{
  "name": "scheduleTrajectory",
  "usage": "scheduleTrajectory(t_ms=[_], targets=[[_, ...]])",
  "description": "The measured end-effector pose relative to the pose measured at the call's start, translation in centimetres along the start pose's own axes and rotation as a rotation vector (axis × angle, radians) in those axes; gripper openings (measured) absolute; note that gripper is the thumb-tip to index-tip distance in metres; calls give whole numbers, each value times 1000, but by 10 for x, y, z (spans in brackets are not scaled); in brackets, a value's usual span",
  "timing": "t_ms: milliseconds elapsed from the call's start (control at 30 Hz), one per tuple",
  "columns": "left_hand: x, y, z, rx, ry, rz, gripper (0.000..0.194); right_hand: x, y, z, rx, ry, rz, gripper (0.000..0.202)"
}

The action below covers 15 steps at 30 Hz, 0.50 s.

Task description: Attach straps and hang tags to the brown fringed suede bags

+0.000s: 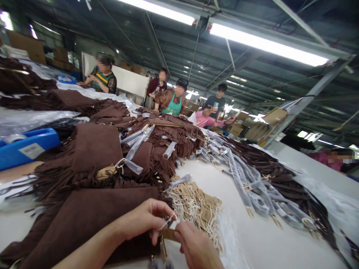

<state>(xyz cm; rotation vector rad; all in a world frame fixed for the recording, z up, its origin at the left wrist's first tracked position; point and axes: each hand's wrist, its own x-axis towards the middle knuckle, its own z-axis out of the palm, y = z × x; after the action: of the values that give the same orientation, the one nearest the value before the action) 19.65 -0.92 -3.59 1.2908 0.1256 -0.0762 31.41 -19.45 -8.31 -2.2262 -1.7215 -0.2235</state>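
My left hand [146, 220] pinches the white string [168, 221] of a hang tag between thumb and fingertips. My right hand [193, 241] is closed on the brown paper hang tag [168, 234] itself, close beside the left. Beneath my left forearm lies a dark brown suede-like bag [84, 220]. Gold-coloured metal hardware [163, 248] hangs just below my fingers, partly blurred. Just beyond my hands is a pile of brown hang tags [206, 205] with white strings. A tag [106, 172] is tied to another fringed brown bag [97, 145] at the left.
Fringed brown bags [179, 129] are heaped across the table [213, 175]. Plastic-wrapped straps with gold clasps [238, 175] and dark straps [269, 168] lie at the right. A blue tape dispenser [30, 147] stands at the left. Several people work in the background.
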Motion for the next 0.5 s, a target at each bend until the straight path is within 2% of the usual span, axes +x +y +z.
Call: scheduleTrajectory(t_ms=[67, 167, 267, 333, 400, 500], targets=[[-3, 2, 7, 175, -17, 99, 34, 14, -10, 2, 19, 109, -25, 19], [-7, 2, 14, 405, 46, 254, 30, 32, -24, 3, 28, 271, -87, 35], [-8, 2, 16, 534, 92, 310, 30, 39, -29, -9, 20, 314, -204, 46], [-7, 5, 11, 491, 113, 276, 29, 36, -22, -20, 9, 258, -246, 44], [-6, 9, 3, 366, 185, 228, 20, 27, -11, -26, -18, 197, -247, 40], [-5, 18, -16, 133, 434, 281, 9, 4, 5, -15, -135, 125, -316, 36]])
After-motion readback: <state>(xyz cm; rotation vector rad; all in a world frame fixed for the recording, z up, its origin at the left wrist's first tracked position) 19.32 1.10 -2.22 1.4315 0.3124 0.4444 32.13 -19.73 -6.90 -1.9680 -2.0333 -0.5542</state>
